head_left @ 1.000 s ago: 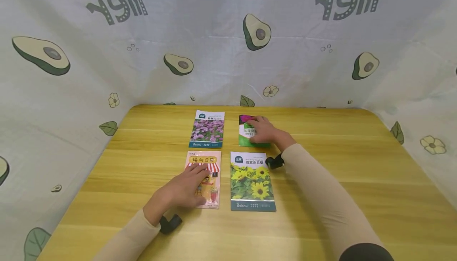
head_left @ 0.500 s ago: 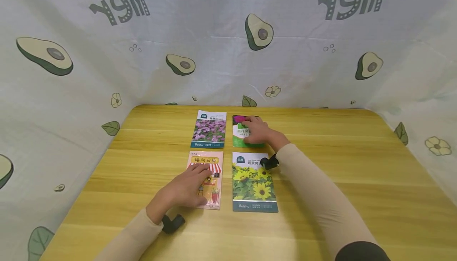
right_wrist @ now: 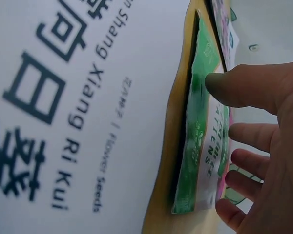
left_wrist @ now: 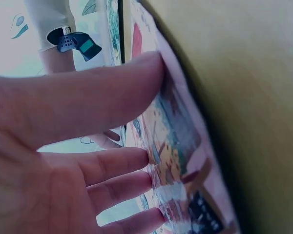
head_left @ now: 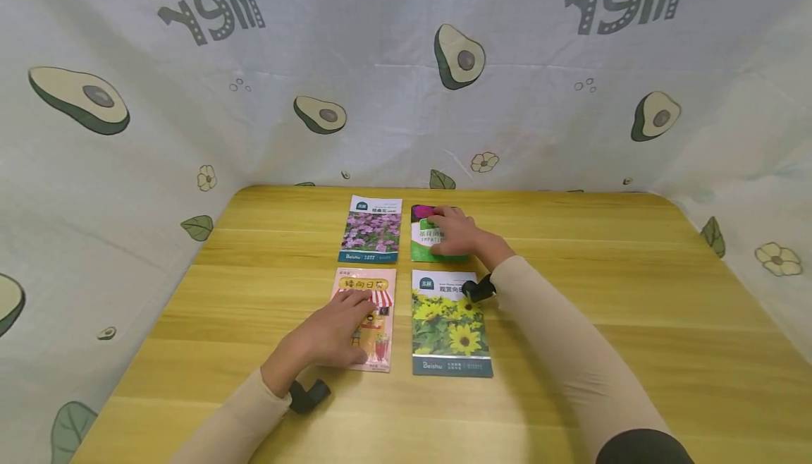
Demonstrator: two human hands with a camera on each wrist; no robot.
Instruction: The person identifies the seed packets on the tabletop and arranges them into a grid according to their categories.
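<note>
Four flat seed packets lie two by two on the wooden table. My left hand (head_left: 331, 331) rests on the pink dwarf sunflower seed packet (head_left: 382, 351), covering its left part; in the left wrist view the thumb and fingertips touch its face. At the far right of the group, my right hand (head_left: 458, 231) rests on the green impatiens seed packet (head_left: 423, 247), fingers spread over its right side. Nearer me lies the yellow-flower seed packet (head_left: 450, 330), its upper right corner under the black wrist camera. A purple-flower seed packet (head_left: 371, 231) lies at the back left, untouched.
The light wooden table (head_left: 603, 259) extends on both sides of the packets. A white cloth (head_left: 393, 55) printed with avocados hangs behind and beside it. Black wrist cameras (head_left: 309, 397) sit close over the tabletop.
My right hand has slid the green packet slightly left, nearer the purple-flower packet, mostly in the first half second. The left hand stays on the pink packet. The head view has shifted slightly.
</note>
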